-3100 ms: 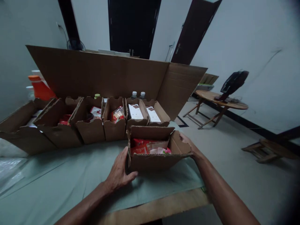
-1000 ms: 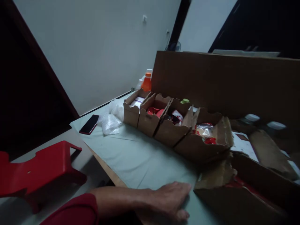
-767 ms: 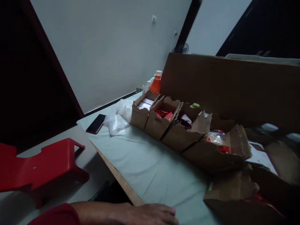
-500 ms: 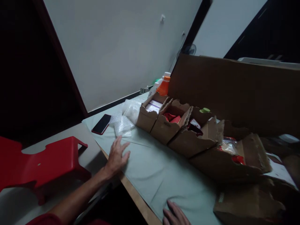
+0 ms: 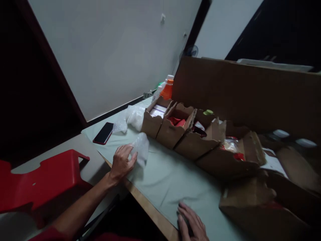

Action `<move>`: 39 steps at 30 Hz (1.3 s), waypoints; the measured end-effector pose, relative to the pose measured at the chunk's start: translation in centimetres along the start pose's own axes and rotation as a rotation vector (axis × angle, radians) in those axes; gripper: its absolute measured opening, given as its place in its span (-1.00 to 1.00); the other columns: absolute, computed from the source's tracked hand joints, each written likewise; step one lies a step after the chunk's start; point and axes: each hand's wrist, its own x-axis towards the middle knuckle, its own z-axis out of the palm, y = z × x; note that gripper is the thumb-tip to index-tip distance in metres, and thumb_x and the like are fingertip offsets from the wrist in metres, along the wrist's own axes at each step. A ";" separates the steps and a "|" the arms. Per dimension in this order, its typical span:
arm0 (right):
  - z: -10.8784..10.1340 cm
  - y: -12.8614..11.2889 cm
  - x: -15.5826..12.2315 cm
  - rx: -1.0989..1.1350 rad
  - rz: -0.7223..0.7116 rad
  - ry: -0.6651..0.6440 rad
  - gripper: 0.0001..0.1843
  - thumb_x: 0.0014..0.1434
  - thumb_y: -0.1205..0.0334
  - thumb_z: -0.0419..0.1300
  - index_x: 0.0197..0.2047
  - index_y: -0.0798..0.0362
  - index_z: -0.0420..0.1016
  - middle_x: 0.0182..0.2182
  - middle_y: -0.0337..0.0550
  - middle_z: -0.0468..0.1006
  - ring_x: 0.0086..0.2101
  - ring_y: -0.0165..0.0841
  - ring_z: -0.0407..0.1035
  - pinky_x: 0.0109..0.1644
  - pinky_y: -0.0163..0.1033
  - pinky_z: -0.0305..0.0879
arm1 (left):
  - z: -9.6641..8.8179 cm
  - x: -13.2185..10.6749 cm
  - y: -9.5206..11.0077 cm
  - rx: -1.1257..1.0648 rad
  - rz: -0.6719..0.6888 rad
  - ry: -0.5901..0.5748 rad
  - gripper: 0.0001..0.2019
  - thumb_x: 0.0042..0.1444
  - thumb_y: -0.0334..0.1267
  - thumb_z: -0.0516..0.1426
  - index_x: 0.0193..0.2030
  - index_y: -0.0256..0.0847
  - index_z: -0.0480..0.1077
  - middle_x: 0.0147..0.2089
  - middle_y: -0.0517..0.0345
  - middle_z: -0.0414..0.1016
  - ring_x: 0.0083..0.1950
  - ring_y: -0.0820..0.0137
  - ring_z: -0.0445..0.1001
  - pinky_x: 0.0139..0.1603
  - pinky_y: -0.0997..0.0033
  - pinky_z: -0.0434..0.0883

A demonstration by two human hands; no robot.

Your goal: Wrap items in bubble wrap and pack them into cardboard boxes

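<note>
My left hand (image 5: pixel 123 163) is closed on a piece of bubble wrap (image 5: pixel 141 149), which it holds up from the table by one edge. More bubble wrap (image 5: pixel 135 117) lies crumpled behind it, beside a dark phone with a red rim (image 5: pixel 103 133). My right hand (image 5: pixel 192 222) rests at the table's near edge, thumb apart from the fingers. Nothing shows clearly in it, though the space under the palm is in shadow.
A row of cut cardboard boxes (image 5: pixel 184 140) with red packets and other goods runs along the table. Behind stand an orange bottle (image 5: pixel 167 90) and a tall cardboard panel (image 5: pixel 240 90). A red plastic stool (image 5: pixel 55 179) is on the left.
My left hand has taken hold of the bubble wrap piece and lifted it off the table. My right hand has come further into view. The camera has turned slightly right.
</note>
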 end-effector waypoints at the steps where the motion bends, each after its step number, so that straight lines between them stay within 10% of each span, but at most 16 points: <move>1: -0.3 -0.8 0.7 0.025 0.051 0.030 -0.75 0.33 0.11 0.15 -0.02 -0.06 0.59 -0.03 -0.07 0.66 -0.06 -0.14 0.56 -0.01 -0.03 0.50 | -0.8 -0.3 1.3 -0.041 0.084 0.015 -0.84 0.27 -0.25 0.09 -0.11 -0.21 0.44 -0.09 -0.07 0.61 -0.05 0.16 0.56 0.02 0.14 0.46; 8: -0.5 -8.0 5.8 0.116 0.107 0.102 -0.32 0.27 0.06 0.18 0.39 0.05 0.19 0.29 0.11 0.36 0.25 -0.06 0.27 0.25 0.12 0.31 | -3.2 -2.1 10.4 -0.247 0.364 -0.166 -0.82 0.32 -0.17 0.09 -0.19 -0.22 0.42 -0.25 0.00 0.57 -0.22 0.21 0.51 -0.20 0.25 0.45; 13: -0.6 -7.4 6.1 -0.026 0.141 0.094 -0.37 0.19 0.30 0.09 0.34 0.13 0.27 0.28 0.14 0.38 0.23 -0.08 0.30 0.25 0.09 0.24 | -3.8 -3.4 14.2 -0.346 0.475 -0.334 -0.77 0.35 -0.17 0.04 -0.19 -0.22 0.48 -0.28 0.02 0.55 -0.26 0.27 0.48 -0.22 0.29 0.44; 18: -6.2 -1.8 3.4 -0.054 0.300 0.171 -0.50 -0.01 0.44 0.02 -0.06 -0.01 0.60 -0.08 -0.10 0.67 -0.05 -0.18 0.51 0.12 -0.02 0.33 | -3.7 -2.8 13.3 -0.469 0.432 -0.360 -0.81 0.28 -0.35 0.07 -0.16 -0.19 0.53 -0.27 0.06 0.55 -0.25 0.35 0.51 -0.21 0.38 0.44; 24: -14.4 -0.2 0.2 0.176 0.497 -0.034 -0.72 0.18 0.17 0.10 -0.23 -0.02 0.64 -0.25 -0.14 0.69 -0.21 -0.24 0.55 -0.11 -0.20 0.42 | -2.9 -0.1 10.1 -0.790 0.240 -0.894 -0.74 0.16 -0.37 0.01 -0.27 -0.17 0.55 -0.32 0.13 0.50 -0.37 0.45 0.48 -0.34 0.49 0.44; 28: -16.0 0.7 -0.2 0.298 0.590 -0.165 -0.70 0.17 0.05 0.13 -0.27 0.03 0.62 -0.36 -0.17 0.66 -0.32 -0.26 0.53 -0.23 -0.26 0.41 | 0.0 2.1 9.0 -0.735 0.216 -1.127 -0.73 0.10 -0.33 0.01 -0.26 -0.17 0.56 -0.28 0.12 0.54 -0.37 0.43 0.49 -0.33 0.47 0.48; 34: -14.9 4.9 -3.1 -0.230 0.706 0.094 -0.62 0.13 0.09 0.11 -0.09 0.10 0.59 -0.16 0.05 0.66 -0.17 -0.10 0.53 -0.07 -0.02 0.39 | 4.0 1.7 7.7 -0.154 0.396 -0.686 -0.65 0.10 -0.27 0.13 0.04 -0.14 0.50 0.16 -0.10 0.48 0.16 0.07 0.47 0.17 0.01 0.44; 39: -12.5 2.7 -3.0 -0.371 0.506 0.157 -0.64 0.31 0.13 0.05 0.03 0.05 0.56 0.00 0.04 0.62 0.01 -0.09 0.48 0.05 0.04 0.35 | 3.3 -3.2 9.7 -0.139 0.552 -0.454 -0.53 0.26 -0.25 0.07 0.32 -0.15 0.28 0.43 -0.20 0.18 0.44 -0.03 0.16 0.35 -0.14 0.25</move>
